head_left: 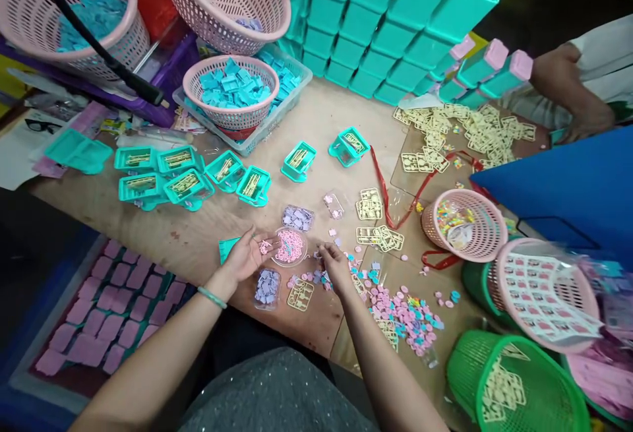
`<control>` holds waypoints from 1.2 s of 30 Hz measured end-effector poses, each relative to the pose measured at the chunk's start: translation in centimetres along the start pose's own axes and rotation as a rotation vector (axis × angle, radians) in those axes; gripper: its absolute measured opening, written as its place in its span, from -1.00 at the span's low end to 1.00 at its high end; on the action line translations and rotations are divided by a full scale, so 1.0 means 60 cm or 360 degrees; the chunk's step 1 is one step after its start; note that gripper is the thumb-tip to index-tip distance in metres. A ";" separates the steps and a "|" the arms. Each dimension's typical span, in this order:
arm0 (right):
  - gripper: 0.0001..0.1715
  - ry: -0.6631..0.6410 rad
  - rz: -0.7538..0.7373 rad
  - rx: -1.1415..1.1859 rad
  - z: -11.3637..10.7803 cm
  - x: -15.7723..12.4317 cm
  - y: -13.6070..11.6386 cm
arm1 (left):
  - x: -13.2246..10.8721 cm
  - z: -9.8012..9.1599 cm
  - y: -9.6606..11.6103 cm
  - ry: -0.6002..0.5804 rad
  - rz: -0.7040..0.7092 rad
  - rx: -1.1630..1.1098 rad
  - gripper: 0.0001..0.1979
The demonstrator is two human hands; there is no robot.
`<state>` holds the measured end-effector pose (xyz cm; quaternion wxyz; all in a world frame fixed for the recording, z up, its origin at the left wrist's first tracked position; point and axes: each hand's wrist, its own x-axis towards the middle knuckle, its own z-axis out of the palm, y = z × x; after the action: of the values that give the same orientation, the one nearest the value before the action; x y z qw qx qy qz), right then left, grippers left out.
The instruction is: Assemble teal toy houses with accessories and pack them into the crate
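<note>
So the pink bits are tiny, bright, shiny-looking plastic pieces, too small for me to make out the exact shape, and they're heaped in a clear round dish (291, 264) with a few bluish ones mixed in. Going left to right from there: the left hand (246, 255) is just left of the dish, palm up, fingers loosely spread, with a few pink bits (264, 247) lying on them. The right hand (336, 267) is just right of the dish, palm down, fingers curled, thumb and index tips close together; honestly can't tell if there's something tiny pinched in there. Now the counts, same direction: I get eight open teal boxes (299, 161) with cream pieces in them, most of them beyond the dish and to its left, the last couple more straight beyond it. Two clear tubs of purple pieces sit near the dish, one (268, 288) on the near-left side, the other (298, 217) just past it. Five pink baskets total: three (231, 115) beyond the dish to the left, two (487, 247) well to the right. One green basket (462, 372) is right of the dish and nearer the person, with cream frames (502, 389) inside.
</note>
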<state>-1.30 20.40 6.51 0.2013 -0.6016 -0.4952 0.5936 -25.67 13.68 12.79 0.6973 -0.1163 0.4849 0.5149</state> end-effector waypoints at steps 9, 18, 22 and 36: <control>-0.82 -0.0272 -0.0717 -0.0864 0.072 -0.024 -0.039 | 0.017 0.007 -0.024 0.0208 0.0292 0.0215 -0.65; -0.48 -0.0107 0.0373 0.1093 0.007 0.026 -0.025 | 0.046 0.022 -0.069 0.0287 0.0793 0.0985 -0.46; -0.45 -0.0206 0.0513 0.1530 -0.043 0.037 -0.014 | 0.043 0.032 -0.080 0.0167 0.0856 0.1105 -0.41; -0.59 0.0417 0.0364 0.1646 -0.231 0.015 0.089 | 0.072 0.027 -0.103 0.0153 0.1126 0.1556 -0.43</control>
<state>13.07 23.65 4.58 0.4650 -0.5432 -0.0409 0.6979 -19.62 14.63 8.10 0.4336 0.3627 0.7055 0.4273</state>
